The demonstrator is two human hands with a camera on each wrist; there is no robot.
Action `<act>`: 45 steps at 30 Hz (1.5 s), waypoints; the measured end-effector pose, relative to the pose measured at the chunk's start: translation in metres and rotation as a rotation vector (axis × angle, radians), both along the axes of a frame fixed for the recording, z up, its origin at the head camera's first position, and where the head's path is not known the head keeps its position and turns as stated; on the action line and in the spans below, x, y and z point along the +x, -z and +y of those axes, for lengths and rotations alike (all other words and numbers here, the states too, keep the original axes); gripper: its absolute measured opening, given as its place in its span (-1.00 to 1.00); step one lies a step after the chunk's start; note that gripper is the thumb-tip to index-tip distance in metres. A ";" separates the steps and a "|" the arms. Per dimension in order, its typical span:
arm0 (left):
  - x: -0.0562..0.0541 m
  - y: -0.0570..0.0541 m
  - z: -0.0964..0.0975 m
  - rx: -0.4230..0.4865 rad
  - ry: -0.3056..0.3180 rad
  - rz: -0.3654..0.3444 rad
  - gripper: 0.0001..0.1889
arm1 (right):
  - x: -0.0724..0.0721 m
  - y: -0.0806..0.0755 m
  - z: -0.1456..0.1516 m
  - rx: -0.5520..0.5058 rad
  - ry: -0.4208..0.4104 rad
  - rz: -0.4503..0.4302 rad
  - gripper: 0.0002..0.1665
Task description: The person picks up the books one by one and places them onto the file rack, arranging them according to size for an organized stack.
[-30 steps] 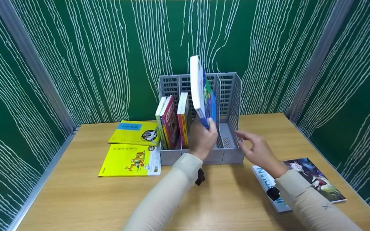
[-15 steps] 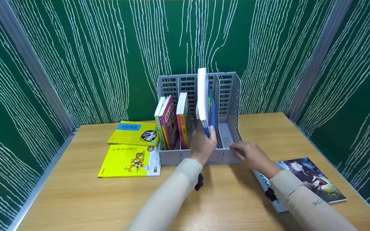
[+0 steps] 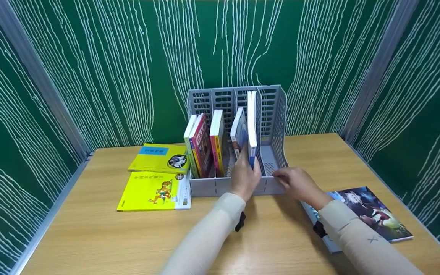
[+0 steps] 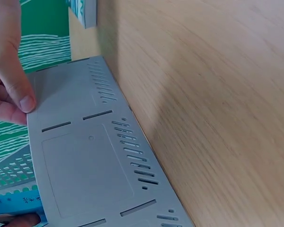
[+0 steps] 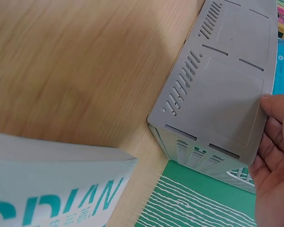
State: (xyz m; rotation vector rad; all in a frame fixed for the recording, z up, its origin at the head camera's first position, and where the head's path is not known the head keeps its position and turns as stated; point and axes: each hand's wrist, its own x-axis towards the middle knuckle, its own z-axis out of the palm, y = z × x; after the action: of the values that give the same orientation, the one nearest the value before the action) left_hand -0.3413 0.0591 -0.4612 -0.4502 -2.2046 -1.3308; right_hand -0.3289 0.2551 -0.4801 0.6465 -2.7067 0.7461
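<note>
A grey file organizer [image 3: 243, 187] with several compartments stands on the table. In its third compartment from the left is a tall white-edged book [image 3: 252, 118] with a blue lower spine, standing nearly upright. My left hand [image 3: 245, 175] grips that book low down, between thumb and fingers. Just left of it a shorter book [image 3: 237, 131] leans slightly, its lower end partly behind my fingers. My right hand [image 3: 298, 185] pinches the organizer's front lip near the right corner. The right wrist view also shows that right hand [image 5: 277, 151], thumb on the outer face.
Upright books [image 3: 201, 145] fill part of the first compartment, others [image 3: 217, 141] the second. Left of the organizer lie two yellow books [image 3: 149, 191]. A dark-covered book [image 3: 374, 215] and a thick white one [image 5: 57, 189] lie by the right forearm. Green walls surround the table [image 3: 109, 236].
The tall book has come down and right into the third compartment, and a shorter book now shows on its left. My right hand has moved from the organizer's side onto its front lip.
</note>
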 end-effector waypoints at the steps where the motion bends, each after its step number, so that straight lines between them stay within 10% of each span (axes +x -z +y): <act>1: -0.001 0.000 0.000 0.002 -0.002 -0.007 -0.41 | 0.000 0.000 0.000 -0.001 0.001 0.008 -0.80; 13: 0.000 -0.010 -0.001 0.071 0.009 -0.267 -0.64 | 0.000 0.002 -0.002 -0.010 0.015 0.028 -0.84; 45: -0.003 -0.040 -0.045 -0.293 -0.005 -0.361 -0.85 | 0.001 0.001 -0.003 -0.002 0.057 -0.033 -0.79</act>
State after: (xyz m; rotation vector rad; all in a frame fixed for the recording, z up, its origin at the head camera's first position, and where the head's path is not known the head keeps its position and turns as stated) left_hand -0.3441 0.0144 -0.4213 -0.3273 -2.7151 -1.1606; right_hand -0.3280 0.2522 -0.4808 0.5593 -2.7417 0.7518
